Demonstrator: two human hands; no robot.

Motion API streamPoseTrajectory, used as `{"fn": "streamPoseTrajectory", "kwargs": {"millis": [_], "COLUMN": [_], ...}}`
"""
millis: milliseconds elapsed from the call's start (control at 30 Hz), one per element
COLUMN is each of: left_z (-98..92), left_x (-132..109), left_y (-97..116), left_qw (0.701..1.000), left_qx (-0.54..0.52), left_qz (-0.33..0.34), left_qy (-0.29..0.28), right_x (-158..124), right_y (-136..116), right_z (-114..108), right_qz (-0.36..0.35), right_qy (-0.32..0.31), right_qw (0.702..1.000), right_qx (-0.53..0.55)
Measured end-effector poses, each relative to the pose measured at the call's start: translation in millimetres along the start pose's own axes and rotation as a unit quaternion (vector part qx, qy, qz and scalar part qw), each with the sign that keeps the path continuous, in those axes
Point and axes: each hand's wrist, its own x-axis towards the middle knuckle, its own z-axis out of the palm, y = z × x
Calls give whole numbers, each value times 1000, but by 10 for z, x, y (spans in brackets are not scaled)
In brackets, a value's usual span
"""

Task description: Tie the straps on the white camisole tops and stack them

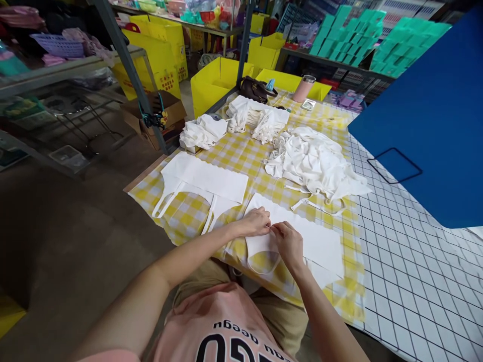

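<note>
A white strappy camisole (317,241) lies flat on the yellow checked cloth in front of me, its scalloped edge away from me. Over its middle, my left hand (258,222) is closed in a pinch. My right hand (289,244) pinches right beside it, the fingertips of both almost meeting. A small bit of the camisole seems to be between them, though the fingers mostly cover it. To the left, a second white camisole (207,178) is spread flat, with its straps toward me.
A loose heap of white camisoles (311,161) lies at the right, straps trailing. Folded white stacks (256,118) and a white bundle (204,131) sit farther back, near a dark bag (254,90) and pink tumbler (304,89). A blue panel (426,130) overhangs the right side.
</note>
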Motion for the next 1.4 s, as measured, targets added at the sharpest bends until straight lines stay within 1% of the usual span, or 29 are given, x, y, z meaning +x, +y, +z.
{"fn": "streamPoseTrajectory", "kwargs": {"millis": [167,367,467,633,733,800,867,900,933,1000,1100,1167,1233,1300,1367,1400], "left_z": [21,-29,-39,19,52,55,39,26,11,-20,-56,-71,-87,-113,-151,-174], "left_x": [16,-5,-13,-6,-14,-43,-100,-138,-182,-277,-407,-465,-486,-465,-397,-346], "left_y": [1,28,34,11,-21,-48,-74,-84,-92,-97,-89,-89,-108,-147,-193,-213], "left_qw": [1000,1000,1000,1000,1000,999,999,999,999,998,999,999,999,999,995,990], "left_qx": [-6,-10,-8,-19,-22,-24,-25,-25,-24,-23,-16,-3,8,14,21,31], "left_qz": [-12,-6,-8,-9,-4,10,27,36,42,48,48,38,19,-16,-68,-101], "left_qy": [2,-9,-13,5,17,26,28,26,21,12,6,14,26,42,72,94], "right_x": [-4,-20,-39,-79,-143,-237,-383,-471,-566,-763,-1045,-1215,-1358,-1445,-1433,-1377], "right_y": [-29,-4,-8,-81,-113,-123,-137,-150,-171,-236,-369,-439,-446,-358,-162,-29], "right_z": [-62,-133,-143,-154,-198,-238,-267,-270,-264,-220,-107,-42,-27,-90,-240,-342], "right_qz": [-22,-44,-42,-22,-7,24,76,100,119,131,134,142,130,111,111,122], "right_qy": [-29,-75,-94,-87,-77,-72,-82,-93,-105,-117,-102,-115,-176,-272,-352,-371], "right_qw": [997,985,978,977,978,986,993,990,981,957,923,899,874,852,841,844], "right_qx": [-68,-149,-179,-193,-193,-150,-36,40,115,233,345,398,433,433,396,367]}}
